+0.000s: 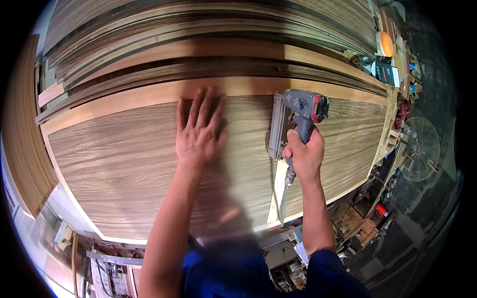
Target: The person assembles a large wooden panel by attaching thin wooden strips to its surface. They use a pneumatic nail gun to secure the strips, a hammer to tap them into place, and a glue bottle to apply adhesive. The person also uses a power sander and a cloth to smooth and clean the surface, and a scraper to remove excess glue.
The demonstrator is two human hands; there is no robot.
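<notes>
A wide wood-grain panel [109, 164] lies in front of me, edged with pale wooden strips [144, 98]. My left hand [199, 131] rests flat on it with fingers spread, their tips at the far strip. In my right hand [309, 149] is a grey nail gun [303, 103], gripped by its handle. Its nose points away from me and meets the far strip. From the handle's base an air hose [285, 198] runs back toward me. Beneath the hose a pale slat [277, 203] crosses the near part of the panel.
Long boards and strips [208, 20] are stacked beyond the panel. At the right stand a round wire fan [420, 149] and a bench with boxes [386, 72] and an orange object [384, 43]. A tall wood-grain board [27, 139] is at the left.
</notes>
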